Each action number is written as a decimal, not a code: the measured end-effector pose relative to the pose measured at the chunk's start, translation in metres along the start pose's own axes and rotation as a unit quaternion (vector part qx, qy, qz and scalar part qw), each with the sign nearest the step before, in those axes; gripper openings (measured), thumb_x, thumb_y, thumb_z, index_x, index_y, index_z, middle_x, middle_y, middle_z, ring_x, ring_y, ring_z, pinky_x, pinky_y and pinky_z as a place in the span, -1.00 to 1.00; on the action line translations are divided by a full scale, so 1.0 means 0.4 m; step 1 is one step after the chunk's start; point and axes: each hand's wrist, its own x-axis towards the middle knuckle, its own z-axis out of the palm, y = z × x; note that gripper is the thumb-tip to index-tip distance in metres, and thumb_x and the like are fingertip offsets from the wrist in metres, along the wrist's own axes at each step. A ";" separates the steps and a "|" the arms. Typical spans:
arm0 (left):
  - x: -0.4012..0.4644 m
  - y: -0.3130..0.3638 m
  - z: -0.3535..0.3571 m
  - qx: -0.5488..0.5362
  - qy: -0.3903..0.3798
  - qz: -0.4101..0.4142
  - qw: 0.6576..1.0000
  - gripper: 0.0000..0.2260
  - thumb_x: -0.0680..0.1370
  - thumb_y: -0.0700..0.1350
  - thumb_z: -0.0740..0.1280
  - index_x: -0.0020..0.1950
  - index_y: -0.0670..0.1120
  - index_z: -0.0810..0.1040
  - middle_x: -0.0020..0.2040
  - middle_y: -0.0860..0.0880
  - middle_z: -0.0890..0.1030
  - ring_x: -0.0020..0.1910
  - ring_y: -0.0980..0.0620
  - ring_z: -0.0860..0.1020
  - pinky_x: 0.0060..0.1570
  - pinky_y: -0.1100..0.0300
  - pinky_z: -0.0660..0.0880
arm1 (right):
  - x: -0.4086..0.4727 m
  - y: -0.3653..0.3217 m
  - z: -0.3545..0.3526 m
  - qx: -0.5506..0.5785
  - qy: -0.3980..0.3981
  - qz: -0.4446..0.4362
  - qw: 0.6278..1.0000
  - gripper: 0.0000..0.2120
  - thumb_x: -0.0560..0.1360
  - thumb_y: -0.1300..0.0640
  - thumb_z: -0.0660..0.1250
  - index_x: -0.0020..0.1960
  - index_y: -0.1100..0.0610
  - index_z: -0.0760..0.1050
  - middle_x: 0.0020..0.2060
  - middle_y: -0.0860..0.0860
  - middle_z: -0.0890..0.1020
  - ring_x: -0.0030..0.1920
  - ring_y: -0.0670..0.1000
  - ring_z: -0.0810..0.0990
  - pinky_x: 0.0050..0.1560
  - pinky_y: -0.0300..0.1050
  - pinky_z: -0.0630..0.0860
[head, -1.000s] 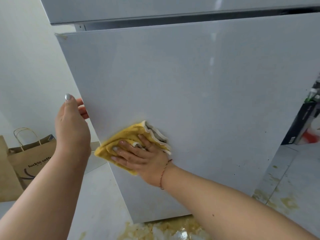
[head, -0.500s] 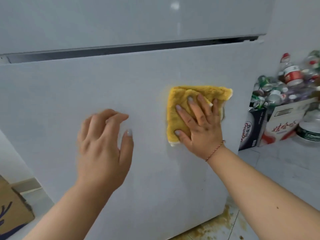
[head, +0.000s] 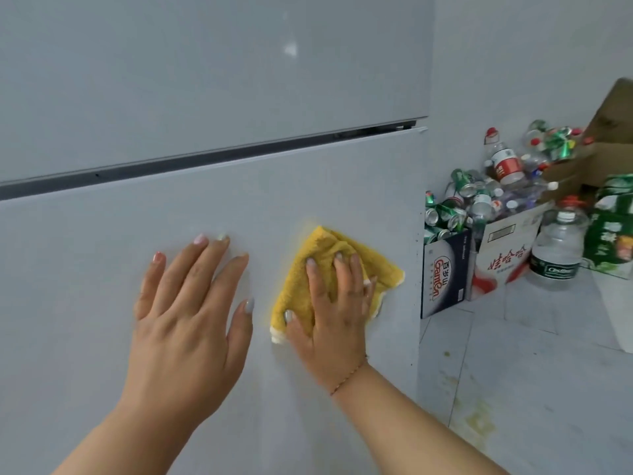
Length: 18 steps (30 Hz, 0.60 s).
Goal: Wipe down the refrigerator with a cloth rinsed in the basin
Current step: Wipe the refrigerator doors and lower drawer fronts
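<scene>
Now your left hand (head: 186, 315) lies flat, fingers spread, on fridge door (head: 102, 269), no longer hovering curled; your right hand (head: 334, 311) presses yellow cloth (head: 342, 265) lower on panel than half second ago; wiping continues.

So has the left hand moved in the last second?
Yes. The left hand has left the refrigerator door's left edge, which it gripped, and now lies flat on the door's front, beside the yellow cloth.

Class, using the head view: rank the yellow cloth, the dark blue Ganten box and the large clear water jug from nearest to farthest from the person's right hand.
1. Yellow cloth: directly under the right hand, pressed on the fridge door.
2. Dark blue Ganten box: on the floor, just past the fridge's right edge.
3. Large clear water jug: farther right, beyond the white box.
</scene>
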 end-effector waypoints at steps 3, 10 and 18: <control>0.010 0.004 0.009 -0.003 0.024 0.010 1.000 -0.61 0.54 -0.04 0.17 0.23 -0.21 0.57 0.30 -0.18 0.51 0.38 -0.14 0.33 0.44 -0.09 0.11 | 0.152 0.054 -0.039 -0.026 0.018 -0.020 0.999 -0.35 0.46 -0.25 0.06 0.49 -0.10 0.03 0.45 0.07 0.13 0.50 0.20 0.04 0.39 0.42 -0.03; -0.018 0.017 0.051 -0.042 0.040 0.029 0.998 -0.68 0.52 -0.08 0.19 0.11 -0.22 0.62 0.09 -0.15 0.61 0.20 -0.15 0.46 0.16 -0.02 0.34 | 0.270 0.176 -0.062 -0.006 0.063 0.141 0.988 -0.34 0.54 -0.21 -0.13 0.55 0.06 -0.05 0.53 0.17 0.05 0.52 0.19 0.00 0.44 0.34 0.01; -0.055 0.021 0.070 -0.059 0.044 -0.007 0.997 -0.70 0.48 -0.09 0.20 0.01 -0.20 0.64 -0.01 -0.13 0.62 0.10 -0.15 0.48 0.06 -0.02 0.34 | -0.015 0.096 0.029 0.052 0.029 0.313 0.948 -0.35 0.58 -0.18 -0.15 0.54 0.16 -0.16 0.51 0.25 0.03 0.52 0.22 0.00 0.43 0.27 0.09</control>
